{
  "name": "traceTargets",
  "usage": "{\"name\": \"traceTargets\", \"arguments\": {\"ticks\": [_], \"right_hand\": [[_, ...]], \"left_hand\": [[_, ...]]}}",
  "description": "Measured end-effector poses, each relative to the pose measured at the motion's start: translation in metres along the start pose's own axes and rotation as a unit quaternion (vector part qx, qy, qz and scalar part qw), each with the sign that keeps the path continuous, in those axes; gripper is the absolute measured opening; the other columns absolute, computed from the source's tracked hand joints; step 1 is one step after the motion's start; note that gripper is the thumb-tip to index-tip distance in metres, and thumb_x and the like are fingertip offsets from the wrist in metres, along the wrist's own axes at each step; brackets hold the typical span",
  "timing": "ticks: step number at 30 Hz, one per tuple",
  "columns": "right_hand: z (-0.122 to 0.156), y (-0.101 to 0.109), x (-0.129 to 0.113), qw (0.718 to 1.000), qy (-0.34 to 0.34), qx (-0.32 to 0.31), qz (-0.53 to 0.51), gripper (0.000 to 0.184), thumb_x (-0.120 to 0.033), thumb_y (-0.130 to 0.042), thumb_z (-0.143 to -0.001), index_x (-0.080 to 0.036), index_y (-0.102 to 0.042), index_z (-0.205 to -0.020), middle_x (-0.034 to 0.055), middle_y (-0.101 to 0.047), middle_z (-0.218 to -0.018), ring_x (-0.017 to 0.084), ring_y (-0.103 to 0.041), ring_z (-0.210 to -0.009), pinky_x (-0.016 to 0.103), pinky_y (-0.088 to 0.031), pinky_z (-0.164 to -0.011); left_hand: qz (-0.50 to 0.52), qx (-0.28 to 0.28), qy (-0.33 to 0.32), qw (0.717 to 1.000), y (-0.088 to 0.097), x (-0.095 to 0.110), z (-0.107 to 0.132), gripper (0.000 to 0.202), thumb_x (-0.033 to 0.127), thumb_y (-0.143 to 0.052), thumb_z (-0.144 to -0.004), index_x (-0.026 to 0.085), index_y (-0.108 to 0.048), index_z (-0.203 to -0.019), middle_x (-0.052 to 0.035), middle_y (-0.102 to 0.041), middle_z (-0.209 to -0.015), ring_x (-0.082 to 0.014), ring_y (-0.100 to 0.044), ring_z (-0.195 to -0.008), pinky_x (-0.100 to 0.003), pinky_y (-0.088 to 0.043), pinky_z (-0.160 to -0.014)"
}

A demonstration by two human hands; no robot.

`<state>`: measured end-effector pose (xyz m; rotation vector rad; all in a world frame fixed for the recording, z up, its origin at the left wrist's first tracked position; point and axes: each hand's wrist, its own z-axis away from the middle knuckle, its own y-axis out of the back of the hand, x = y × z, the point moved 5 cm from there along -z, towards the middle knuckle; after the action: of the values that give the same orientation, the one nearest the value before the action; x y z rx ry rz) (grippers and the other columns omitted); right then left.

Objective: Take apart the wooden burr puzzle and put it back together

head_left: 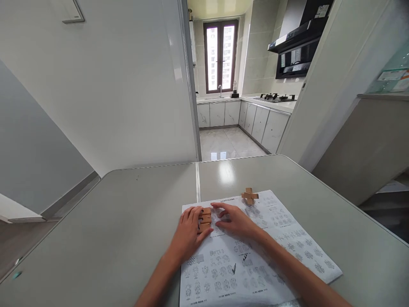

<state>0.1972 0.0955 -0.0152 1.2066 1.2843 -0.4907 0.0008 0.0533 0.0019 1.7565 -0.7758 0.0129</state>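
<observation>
My left hand curves over several small wooden blocks, its fingers bent around their far and left sides and the thumb along the near edge. These blocks lie side by side on a printed instruction sheet with diagrams. Just right of them, my right hand hovers over or rests on the sheet, fingers apart and nothing between them. At the sheet's far edge sits a cross-shaped wooden piece, made of crossed blocks. Parts of the held blocks are hidden under my left fingers.
The sheet lies on a grey-green table with a seam down its middle. Beyond the table's far edge, a doorway opens onto a kitchen with white cabinets and a stove. A white wall stands at the left.
</observation>
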Motion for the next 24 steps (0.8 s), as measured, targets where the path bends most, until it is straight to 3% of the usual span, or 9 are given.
{"name": "traceTargets", "arguments": {"ticks": [4,9,13,17,21,24], "right_hand": [[0.0,-0.005,0.005,0.999,0.003,0.031,0.01,0.056,-0.018,-0.069,-0.083,-0.03,-0.061,-0.138,0.0064,-0.069,-0.129,0.02,-0.07,-0.097,0.035,-0.059,-0.086],[0.0,-0.01,0.0,0.995,0.056,0.082,0.025,0.024,-0.016,-0.059,-0.091,-0.024,-0.068,-0.112,0.0038,-0.072,-0.107,0.016,-0.067,-0.079,0.031,-0.056,-0.074],[-0.001,-0.01,-0.01,0.99,0.096,0.097,0.047,0.018,-0.014,-0.054,-0.093,-0.023,-0.067,-0.099,0.0027,-0.07,-0.1,0.014,-0.061,-0.071,0.028,-0.051,-0.067],[-0.001,-0.009,-0.012,0.99,0.09,0.1,0.049,0.017,-0.013,-0.053,-0.094,-0.023,-0.067,-0.095,0.002,-0.068,-0.093,0.014,-0.058,-0.068,0.027,-0.048,-0.064],[-0.002,-0.009,-0.013,0.991,0.085,0.094,0.05,0.015,-0.016,-0.054,-0.096,-0.022,-0.067,-0.093,0.0027,-0.067,-0.091,0.015,-0.059,-0.069,0.028,-0.048,-0.065],[-0.003,-0.01,-0.013,0.991,0.08,0.092,0.053,0.014,-0.019,-0.054,-0.097,-0.022,-0.067,-0.092,0.0032,-0.068,-0.091,0.016,-0.06,-0.07,0.028,-0.049,-0.066]], "left_hand": [[-0.038,0.031,0.035,0.998,-0.001,-0.012,0.001,0.056,0.05,-0.06,-0.098,0.028,-0.042,-0.146,-0.0097,-0.058,-0.141,-0.0317,-0.049,-0.135,-0.052,-0.043,-0.111],[-0.061,0.069,0.013,0.996,0.008,-0.003,0.001,0.047,0.04,-0.06,-0.099,0.026,-0.046,-0.142,-0.0091,-0.059,-0.14,-0.0304,-0.049,-0.135,-0.049,-0.043,-0.11],[-0.033,0.108,0.024,0.993,0.021,-0.003,-0.001,0.03,0.037,-0.057,-0.101,0.026,-0.054,-0.129,-0.0085,-0.062,-0.131,-0.0282,-0.056,-0.123,-0.046,-0.046,-0.105],[0.003,0.159,0.118,0.98,0.037,-0.038,-0.003,0.025,0.042,-0.05,-0.102,0.023,-0.058,-0.116,-0.0083,-0.063,-0.114,-0.026,-0.061,-0.107,-0.043,-0.051,-0.095],[0.006,0.131,0.186,0.974,0.051,-0.087,-0.011,0.031,0.044,-0.045,-0.099,0.019,-0.06,-0.111,-0.007,-0.063,-0.1,-0.0215,-0.061,-0.084,-0.035,-0.051,-0.079],[0.004,0.117,0.201,0.973,0.061,-0.111,-0.02,0.028,0.045,-0.045,-0.095,0.02,-0.056,-0.095,-0.0014,-0.059,-0.079,-0.0184,-0.056,-0.068,-0.03,-0.046,-0.067]]}}
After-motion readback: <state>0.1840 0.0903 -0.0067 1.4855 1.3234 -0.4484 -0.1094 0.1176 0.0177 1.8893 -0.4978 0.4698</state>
